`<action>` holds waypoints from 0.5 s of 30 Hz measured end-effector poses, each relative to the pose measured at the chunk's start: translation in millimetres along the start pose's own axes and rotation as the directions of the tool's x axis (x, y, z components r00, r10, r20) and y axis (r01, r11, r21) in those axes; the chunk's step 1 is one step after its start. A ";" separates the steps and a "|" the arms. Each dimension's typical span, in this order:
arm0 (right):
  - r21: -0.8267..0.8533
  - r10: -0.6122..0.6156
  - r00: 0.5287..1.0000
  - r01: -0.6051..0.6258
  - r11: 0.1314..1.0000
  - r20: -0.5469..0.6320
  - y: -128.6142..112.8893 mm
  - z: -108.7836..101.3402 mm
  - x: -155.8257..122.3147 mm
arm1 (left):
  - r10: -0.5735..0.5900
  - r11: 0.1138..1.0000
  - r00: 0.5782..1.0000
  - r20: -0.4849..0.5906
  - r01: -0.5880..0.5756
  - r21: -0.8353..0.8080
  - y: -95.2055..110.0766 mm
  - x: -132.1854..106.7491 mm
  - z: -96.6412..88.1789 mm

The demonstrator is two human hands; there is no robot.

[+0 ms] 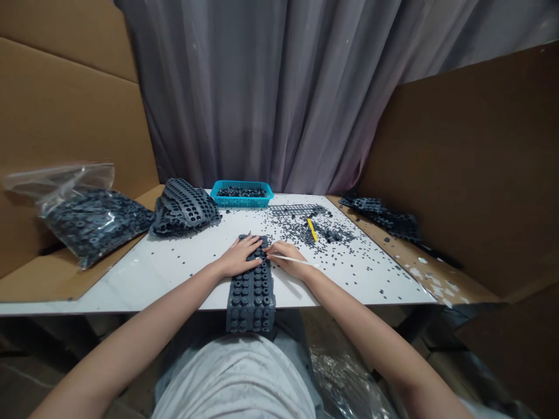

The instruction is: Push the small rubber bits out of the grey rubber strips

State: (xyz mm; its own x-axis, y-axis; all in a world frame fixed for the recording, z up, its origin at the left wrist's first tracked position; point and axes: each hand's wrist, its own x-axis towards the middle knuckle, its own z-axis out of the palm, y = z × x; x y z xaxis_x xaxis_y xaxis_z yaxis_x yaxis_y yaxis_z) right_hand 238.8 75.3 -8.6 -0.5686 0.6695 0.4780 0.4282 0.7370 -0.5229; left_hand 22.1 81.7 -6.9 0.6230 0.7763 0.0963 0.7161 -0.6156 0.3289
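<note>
A dark grey moulded rubber sheet (252, 294) with rows of round raised pieces lies on the white table, its near end hanging over the front edge. My left hand (241, 256) rests on the sheet's far part, fingers spread and pressing on it. At the sheet's right edge, my right hand (286, 259) is closed on a thin white stick-like tool (294, 259), with its tip close to the right row of pieces. Whether the tool has one arm or two is too small to tell. Fingers partly cover the sheet's far end.
A blue basket (241, 202) holds small dark pieces. Left of it are a pile of punched sheets (186, 206) and a clear bag (98, 221) of pieces. Dark scraps and a yellow strip (312, 230) lie to the right. Cardboard walls (471, 174) flank the table (174, 279).
</note>
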 end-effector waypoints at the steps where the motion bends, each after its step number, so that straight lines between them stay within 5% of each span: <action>1: -0.025 -0.002 1.000 0.003 1.000 0.006 -0.2 -0.2 0.6 | -0.003 1.000 1.000 0.005 0.003 0.005 0.3 -0.1 -0.3; 8: -0.122 -0.008 0.999 0.004 0.993 -0.033 3.6 1.5 2.6 | -0.022 1.000 0.999 0.026 0.022 0.023 4.0 -1.3 -3.5; 15: -0.065 0.151 0.937 -0.180 0.982 -0.316 7.6 -1.7 4.0 | -0.026 0.999 0.999 0.026 0.026 0.019 5.5 -2.0 -5.1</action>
State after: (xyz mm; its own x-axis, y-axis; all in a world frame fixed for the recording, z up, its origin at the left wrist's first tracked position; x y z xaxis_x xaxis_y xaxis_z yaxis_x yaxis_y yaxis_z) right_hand 240.9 83.8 -9.5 -0.2460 0.7674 0.5921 0.5684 0.6090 -0.5532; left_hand 23.2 77.4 -0.6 0.6120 0.7883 0.0630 0.7379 -0.5979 0.3132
